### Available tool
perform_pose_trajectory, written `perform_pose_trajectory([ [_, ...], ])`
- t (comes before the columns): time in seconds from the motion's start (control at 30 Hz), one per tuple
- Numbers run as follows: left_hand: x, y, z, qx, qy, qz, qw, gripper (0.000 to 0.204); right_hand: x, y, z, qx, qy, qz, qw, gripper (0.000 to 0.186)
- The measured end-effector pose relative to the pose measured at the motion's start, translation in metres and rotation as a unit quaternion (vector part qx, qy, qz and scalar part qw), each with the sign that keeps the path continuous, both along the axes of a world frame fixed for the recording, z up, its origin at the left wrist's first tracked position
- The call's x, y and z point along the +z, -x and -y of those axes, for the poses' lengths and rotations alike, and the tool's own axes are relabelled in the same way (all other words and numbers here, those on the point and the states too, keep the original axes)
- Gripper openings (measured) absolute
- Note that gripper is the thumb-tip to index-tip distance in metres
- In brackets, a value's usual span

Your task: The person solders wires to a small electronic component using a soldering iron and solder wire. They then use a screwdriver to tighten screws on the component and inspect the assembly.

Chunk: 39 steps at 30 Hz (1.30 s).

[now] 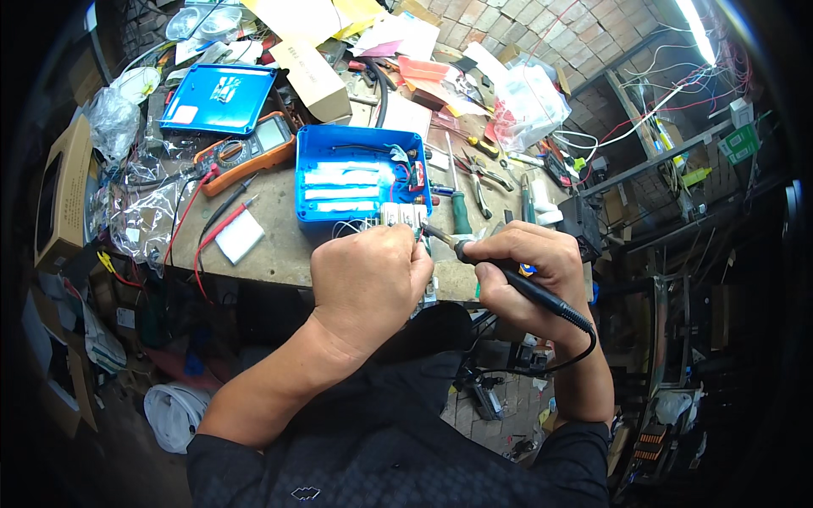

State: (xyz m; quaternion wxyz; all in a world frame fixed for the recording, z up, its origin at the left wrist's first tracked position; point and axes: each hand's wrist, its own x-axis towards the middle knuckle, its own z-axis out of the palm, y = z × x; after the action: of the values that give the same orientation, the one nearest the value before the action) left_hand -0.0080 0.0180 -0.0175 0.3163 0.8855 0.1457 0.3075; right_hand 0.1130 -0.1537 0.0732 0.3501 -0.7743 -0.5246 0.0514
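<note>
My right hand (533, 262) is closed around a soldering iron (542, 295) with a black handle, held like a pen. Its tip points left, at a silvery white part (401, 213) with terminals and thin wires, by the near edge of an open blue box (360, 140). My left hand (364, 267) is closed just below that part, fingers curled away from view, so what it grips is hidden. Inside the box lie white, shiny cylindrical shapes in rows, with red and dark wiring at the right side.
Left of the box are an orange multimeter (244, 152), its red probe (229, 222), a white block (240, 237) and a blue lid (218, 97). Pliers (479, 182) and a green-handled screwdriver (460, 212) lie to the right. Papers and a cardboard box (313, 80) crowd the back.
</note>
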Motion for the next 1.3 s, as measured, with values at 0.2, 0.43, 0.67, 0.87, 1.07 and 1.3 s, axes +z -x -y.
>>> perform_pose_trajectory([
  [0.2,-0.0018,-0.0011,0.0018,0.005,0.001,0.006,1.0,0.023,-0.0011,0.0001,0.0001,0.003,-0.006,0.003,1.0,0.023],
  [0.43,-0.0026,-0.0005,0.0021,0.004,-0.008,0.021,1.0,0.023,-0.0013,-0.0002,0.0016,0.0,-0.007,-0.006,1.0,0.023],
  [0.67,-0.0025,-0.0009,0.0013,0.001,-0.003,0.011,1.0,0.023,-0.0012,-0.0026,0.0018,0.006,-0.006,0.003,1.0,0.023],
  [0.87,0.0004,-0.0024,-0.0021,-0.009,0.006,-0.003,1.0,0.021,0.0001,-0.0022,0.0018,0.005,-0.002,-0.001,1.0,0.024],
  [1.07,0.0027,-0.0017,-0.0027,-0.012,0.007,-0.02,1.0,0.02,-0.0002,-0.0016,0.0017,0.007,-0.008,0.0,1.0,0.023],
  [1.3,0.0043,-0.0018,-0.0028,-0.012,0.008,-0.032,0.999,0.02,0.0001,-0.0016,0.0026,0.001,-0.008,-0.005,1.0,0.023],
])
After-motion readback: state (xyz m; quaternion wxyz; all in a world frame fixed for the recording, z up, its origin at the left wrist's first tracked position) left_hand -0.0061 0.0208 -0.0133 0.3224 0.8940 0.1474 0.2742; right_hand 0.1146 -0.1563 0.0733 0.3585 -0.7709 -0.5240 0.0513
